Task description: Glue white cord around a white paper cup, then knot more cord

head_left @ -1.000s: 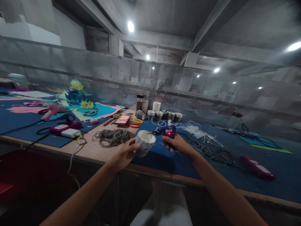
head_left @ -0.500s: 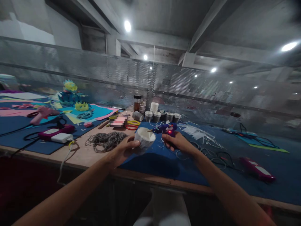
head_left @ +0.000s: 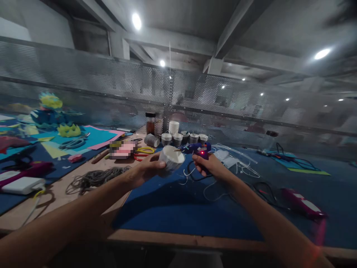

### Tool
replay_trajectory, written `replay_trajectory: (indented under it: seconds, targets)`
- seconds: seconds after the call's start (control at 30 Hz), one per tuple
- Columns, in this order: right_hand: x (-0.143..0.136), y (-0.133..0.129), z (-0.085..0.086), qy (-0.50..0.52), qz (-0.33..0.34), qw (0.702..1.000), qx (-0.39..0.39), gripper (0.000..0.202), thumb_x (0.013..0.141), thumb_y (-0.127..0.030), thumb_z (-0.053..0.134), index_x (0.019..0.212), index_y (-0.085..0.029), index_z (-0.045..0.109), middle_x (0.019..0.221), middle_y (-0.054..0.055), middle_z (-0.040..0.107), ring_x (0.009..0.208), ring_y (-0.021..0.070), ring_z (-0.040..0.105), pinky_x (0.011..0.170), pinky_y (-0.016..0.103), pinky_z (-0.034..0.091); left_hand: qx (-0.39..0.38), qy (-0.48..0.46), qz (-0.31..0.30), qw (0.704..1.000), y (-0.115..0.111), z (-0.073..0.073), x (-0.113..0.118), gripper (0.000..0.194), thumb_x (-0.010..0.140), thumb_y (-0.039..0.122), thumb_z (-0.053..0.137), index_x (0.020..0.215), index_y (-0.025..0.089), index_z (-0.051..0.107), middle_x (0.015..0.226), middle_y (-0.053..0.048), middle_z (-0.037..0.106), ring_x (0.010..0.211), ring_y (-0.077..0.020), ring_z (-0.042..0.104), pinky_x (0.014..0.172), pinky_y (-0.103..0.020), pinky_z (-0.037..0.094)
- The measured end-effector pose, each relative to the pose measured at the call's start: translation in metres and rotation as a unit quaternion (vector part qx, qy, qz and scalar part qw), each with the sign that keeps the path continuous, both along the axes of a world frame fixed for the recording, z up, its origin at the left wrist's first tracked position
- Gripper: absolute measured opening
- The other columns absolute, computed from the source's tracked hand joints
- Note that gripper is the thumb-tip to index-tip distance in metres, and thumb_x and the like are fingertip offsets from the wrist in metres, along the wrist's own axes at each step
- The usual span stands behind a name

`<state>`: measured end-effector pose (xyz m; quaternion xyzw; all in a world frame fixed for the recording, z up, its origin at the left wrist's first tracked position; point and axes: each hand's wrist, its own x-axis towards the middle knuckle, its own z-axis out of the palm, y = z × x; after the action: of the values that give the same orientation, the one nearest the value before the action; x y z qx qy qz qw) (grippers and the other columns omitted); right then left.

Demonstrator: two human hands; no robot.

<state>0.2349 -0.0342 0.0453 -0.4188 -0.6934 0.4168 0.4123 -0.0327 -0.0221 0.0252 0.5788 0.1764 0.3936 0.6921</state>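
Observation:
My left hand (head_left: 150, 167) is closed around the side of a paper cup (head_left: 170, 163), whose outside looks wrapped in grey cord. The cup is tilted, its white mouth turned up towards me. In my right hand (head_left: 208, 163) is a dark blue glue gun (head_left: 195, 148) with a glowing red light. Its nozzle points left at the cup's rim; whether it touches, I cannot tell. Both are held above a blue mat (head_left: 173, 208). A tangle of grey cord (head_left: 95, 178) lies on the wooden tabletop left of the cup.
Behind stand several grey-wrapped cups (head_left: 177, 140), a white cup stack (head_left: 174, 127) and a dark-lidded jar (head_left: 150, 124). Yellow and red-handled scissors (head_left: 145, 150) lie to the left. White strings (head_left: 248, 169) and a purple power unit (head_left: 304, 204) occupy the right.
My view has shifted right and drawn a little closer to the table, so the tabletop things appear further left. Both hands keep their holds, with the nozzle still at the cup's rim.

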Motion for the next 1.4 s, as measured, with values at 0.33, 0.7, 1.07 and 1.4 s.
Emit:
replay_trajectory:
  seconds: [0.33, 0.7, 1.07, 1.4]
  targets:
    - [0.011, 0.011, -0.011, -0.028, -0.011, 0.999, -0.034, 0.043, 0.085, -0.057, 0.062, 0.069, -0.017, 0.058, 0.058, -0.001, 0.058, 0.041, 0.0072, 0.050, 0.044, 0.020, 0.040, -0.032, 0.004, -0.026, 0.999, 0.021, -0.018, 0.006, 0.058, 0.073, 0.026, 0.072, 0.129, 0.017, 0.059, 0.115, -0.012, 0.068, 0.100, -0.0276, 0.063, 0.084, -0.034, 0.049]
    - [0.012, 0.008, -0.014, -0.045, -0.004, 0.998, -0.034, 0.044, 0.085, -0.057, 0.060, 0.069, -0.016, 0.058, 0.057, -0.001, 0.058, 0.041, 0.0072, 0.051, 0.044, 0.020, 0.040, -0.033, 0.016, -0.036, 0.999, 0.020, -0.019, 0.003, 0.057, 0.075, 0.026, 0.072, 0.130, 0.019, 0.057, 0.120, -0.011, 0.066, 0.103, -0.0251, 0.061, 0.082, -0.030, 0.049]
    - [0.011, 0.007, -0.013, -0.047, 0.001, 0.999, -0.028, 0.044, 0.085, -0.055, 0.060, 0.066, -0.017, 0.057, 0.056, -0.001, 0.057, 0.040, 0.0075, 0.051, 0.043, 0.021, 0.040, -0.038, 0.003, -0.048, 0.998, 0.017, -0.018, 0.003, 0.060, 0.076, 0.022, 0.071, 0.134, 0.020, 0.055, 0.124, -0.011, 0.065, 0.108, -0.0266, 0.060, 0.090, -0.035, 0.047]
    - [0.010, 0.002, -0.009, -0.052, -0.003, 0.998, -0.027, 0.043, 0.086, -0.055, 0.060, 0.066, -0.017, 0.057, 0.056, -0.001, 0.057, 0.040, 0.0074, 0.050, 0.044, 0.021, 0.040, -0.029, 0.006, -0.033, 0.999, 0.018, -0.019, 0.004, 0.061, 0.074, 0.022, 0.073, 0.132, 0.019, 0.056, 0.121, -0.011, 0.067, 0.110, -0.0284, 0.061, 0.086, -0.033, 0.048]
